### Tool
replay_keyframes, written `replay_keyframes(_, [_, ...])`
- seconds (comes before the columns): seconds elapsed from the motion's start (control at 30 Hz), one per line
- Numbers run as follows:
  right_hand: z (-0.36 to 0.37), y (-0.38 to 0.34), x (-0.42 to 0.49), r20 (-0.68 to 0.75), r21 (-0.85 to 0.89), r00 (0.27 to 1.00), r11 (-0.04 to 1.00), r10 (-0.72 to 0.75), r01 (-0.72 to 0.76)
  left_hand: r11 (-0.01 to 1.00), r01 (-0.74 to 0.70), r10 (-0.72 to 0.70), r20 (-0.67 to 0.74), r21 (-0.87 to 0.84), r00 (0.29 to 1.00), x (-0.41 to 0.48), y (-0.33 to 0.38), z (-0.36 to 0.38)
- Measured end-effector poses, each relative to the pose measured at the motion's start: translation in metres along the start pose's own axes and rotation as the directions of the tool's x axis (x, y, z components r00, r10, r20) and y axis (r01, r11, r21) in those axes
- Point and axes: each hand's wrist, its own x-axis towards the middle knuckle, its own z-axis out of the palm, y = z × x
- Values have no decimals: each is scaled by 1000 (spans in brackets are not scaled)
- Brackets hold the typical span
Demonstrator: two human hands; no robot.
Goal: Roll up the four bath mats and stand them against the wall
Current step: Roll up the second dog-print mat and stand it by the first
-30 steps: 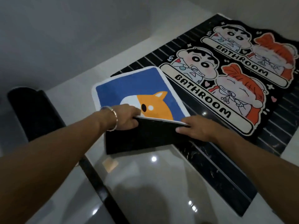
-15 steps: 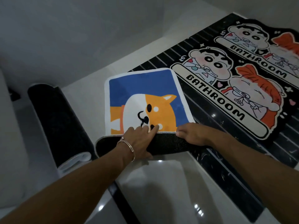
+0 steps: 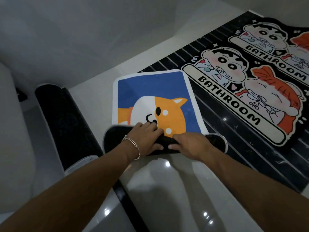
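Observation:
A blue bath mat with an orange and white dog lies on the glossy floor, its near end curled into a black-backed roll. My left hand and my right hand both press and grip that roll side by side. A rolled black mat stands at the left, near the wall. Two cartoon mats marked BATHROOM lie flat to the right: the nearer one beside the dog mat, the farther one partly cut off by the frame edge.
A grey wall runs behind the mats. A black floor strip crosses under my left forearm. A dark striped floor section lies beneath the cartoon mats. A pale rounded object fills the left edge.
The mat's folded near end has become a tighter roll moving up over the dog picture. Both hands have come closer together on it. The view has shifted, bringing the rolled black mat further in.

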Motion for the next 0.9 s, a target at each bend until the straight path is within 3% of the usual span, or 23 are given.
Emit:
replay_keyframes(0.07, [-8,7,0,77,187,996,981,45,-59,992,18,-4,-111,123,994,0,3,3])
replay_keyframes(0.13, [-15,11,-3,177,325,984,942,26,-84,986,54,-43,-72,155,996,-1,8,5])
replay_keyframes(0.2, [-20,9,-4,252,317,968,946,-14,-69,981,51,-48,-19,186,999,-1,12,6])
replay_keyframes(0.27, [-21,8,-3,240,208,970,978,-24,-27,984,43,-40,-21,172,999,-2,15,6])
replay_keyframes(0.37, [-16,9,-1,-66,-119,998,993,-24,16,994,94,-91,-53,56,994,-3,16,3])
replay_keyframes(0.43, [-9,7,-2,-278,-189,955,980,-108,56,989,145,-144,-37,3,989,-3,13,2])
replay_keyframes(0.53, [8,2,-4,-418,-277,879,953,-232,119,989,147,-146,11,-20,989,-3,5,1])
replay_keyframes(0.77, [7,-5,-6,-230,-200,968,979,-96,50,993,86,-68,194,-85,979,2,-3,-10])
replay_keyframes(0.9, [-4,-9,12,-100,-199,995,980,-19,-1,996,91,-88,167,-10,982,3,-9,-9])
